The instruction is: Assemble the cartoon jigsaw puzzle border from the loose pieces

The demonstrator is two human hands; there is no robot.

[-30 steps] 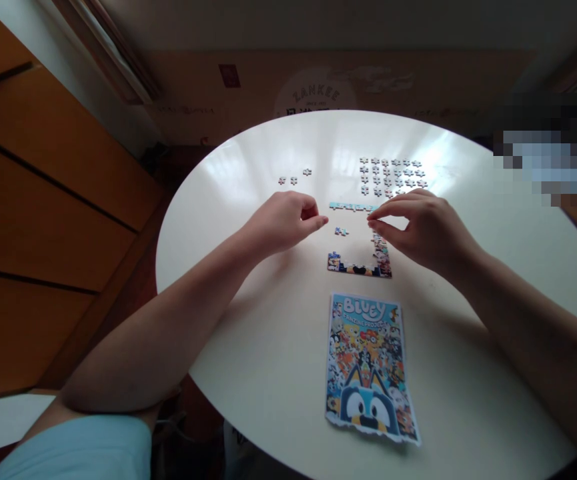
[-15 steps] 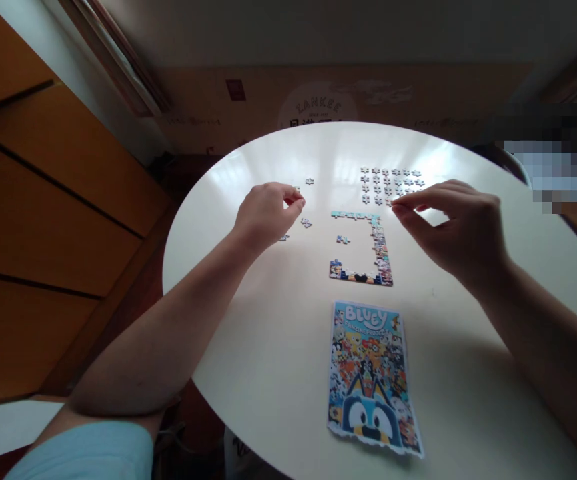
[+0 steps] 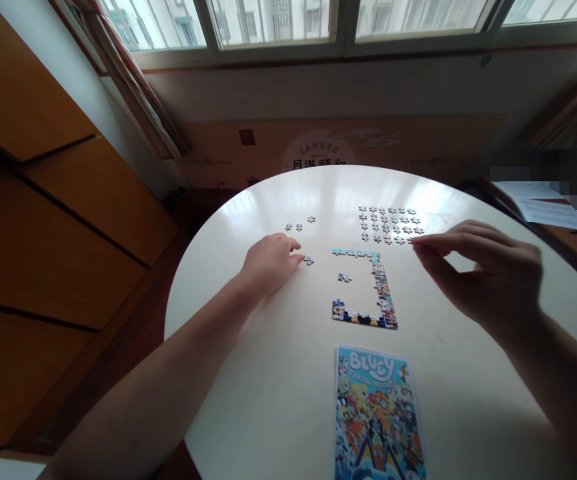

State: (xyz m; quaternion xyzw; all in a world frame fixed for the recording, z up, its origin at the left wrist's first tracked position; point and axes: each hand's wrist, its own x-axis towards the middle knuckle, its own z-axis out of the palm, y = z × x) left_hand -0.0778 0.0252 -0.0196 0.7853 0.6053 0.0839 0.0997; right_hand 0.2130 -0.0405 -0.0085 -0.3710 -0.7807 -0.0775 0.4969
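My left hand (image 3: 272, 264) is low over the left part of the white table, thumb and index finger apart, the thumb tip beside or touching a loose puzzle piece (image 3: 309, 260). My right hand (image 3: 483, 277) pinches a small puzzle piece (image 3: 411, 241) at the front row of a grid of loose pieces (image 3: 389, 219). Between the hands lies a partly joined puzzle border (image 3: 381, 283), with top, right and bottom edges linked. Inside it sits a small joined cluster (image 3: 345, 277). Further loose pieces (image 3: 299, 227) lie beyond my left hand.
A picture sheet (image 3: 378, 407) headed "Bluey" lies near the front of the round white table (image 3: 268, 400). Wooden cabinets (image 3: 43, 240) stand at left. A printed box panel (image 3: 268, 150) is behind the table, below windows. Papers (image 3: 543, 203) lie at far right.
The view has tilted up, showing the windows. My left hand has opened from a pinch and come down beside the loose piece. My right hand has moved right along the grid's front row.
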